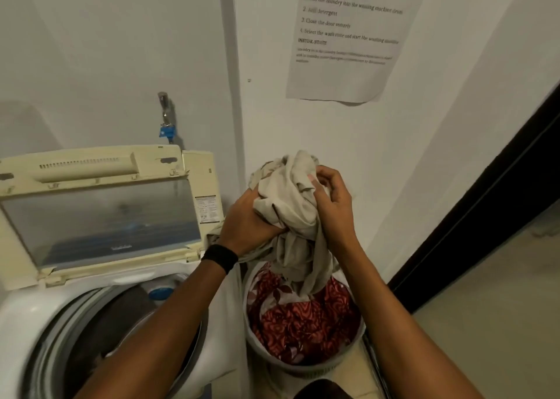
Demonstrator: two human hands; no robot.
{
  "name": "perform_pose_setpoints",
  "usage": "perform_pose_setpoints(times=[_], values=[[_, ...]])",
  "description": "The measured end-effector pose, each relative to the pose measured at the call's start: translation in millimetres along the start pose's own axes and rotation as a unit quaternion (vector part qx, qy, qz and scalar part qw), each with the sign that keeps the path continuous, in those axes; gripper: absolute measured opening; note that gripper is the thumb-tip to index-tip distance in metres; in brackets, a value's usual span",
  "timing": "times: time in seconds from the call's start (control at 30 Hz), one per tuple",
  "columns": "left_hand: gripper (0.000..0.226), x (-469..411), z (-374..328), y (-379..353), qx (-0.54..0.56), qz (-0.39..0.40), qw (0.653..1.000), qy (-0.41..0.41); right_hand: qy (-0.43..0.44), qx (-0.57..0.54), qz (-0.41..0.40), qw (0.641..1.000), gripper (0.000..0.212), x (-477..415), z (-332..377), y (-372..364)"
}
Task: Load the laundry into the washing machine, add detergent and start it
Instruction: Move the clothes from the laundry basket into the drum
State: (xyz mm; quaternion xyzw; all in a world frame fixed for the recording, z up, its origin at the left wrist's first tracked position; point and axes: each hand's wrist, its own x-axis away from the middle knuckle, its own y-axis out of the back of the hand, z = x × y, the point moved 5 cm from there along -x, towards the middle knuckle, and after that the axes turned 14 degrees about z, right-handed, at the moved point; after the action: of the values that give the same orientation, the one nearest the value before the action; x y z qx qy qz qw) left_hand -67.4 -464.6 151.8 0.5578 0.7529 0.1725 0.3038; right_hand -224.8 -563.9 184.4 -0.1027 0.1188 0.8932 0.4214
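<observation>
Loading is in hand: I am clutching the bunched beige garment (298, 217) over the basket (306, 368) with my left hand (245, 224) and right hand (331, 200), fingers of both curled into its folds, and next I am judging it needs swinging left and dropping into the open washing machine (18, 317).

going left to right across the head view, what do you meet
washer lid, standing open → wall tap → left hand → right hand → dark door frame; the beige cloth both hands grip overlaps them, so it is left out
</observation>
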Motion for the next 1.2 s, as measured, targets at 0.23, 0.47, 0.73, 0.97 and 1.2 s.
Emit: perform_pose_setpoints(times=[0.23,0.47,0.73,0.97,1.2], values=[[0.096,66.8,16.3,43.4,-0.014,-0.062,0.996,0.064,-0.023,-0.043,0.104,0.993,0.060,-3.4,-4.4,-70.4],[0.091,151.7,32.8,92.8,-0.057,-0.140,0.973,0.175,-0.037,-0.120,0.304,0.945,0.067,3.5,-11.6,-166.9],[0.083,233.2,57.5,116.3,0.022,-0.175,0.933,0.313,-0.063,-0.178,0.361,0.913,0.065,26.6,-25.8,-251.9],[0.109,284.3,137.7,121.9,0.036,-0.135,0.878,0.458,-0.095,-0.099,0.375,0.917,0.042,40.1,-77.4,-305.5],[0.080,276.8,230.1,124.9,0.061,-0.012,0.945,0.321,-0.121,0.022,0.279,0.952,0.047,59.4,-143.8,-360.2]])
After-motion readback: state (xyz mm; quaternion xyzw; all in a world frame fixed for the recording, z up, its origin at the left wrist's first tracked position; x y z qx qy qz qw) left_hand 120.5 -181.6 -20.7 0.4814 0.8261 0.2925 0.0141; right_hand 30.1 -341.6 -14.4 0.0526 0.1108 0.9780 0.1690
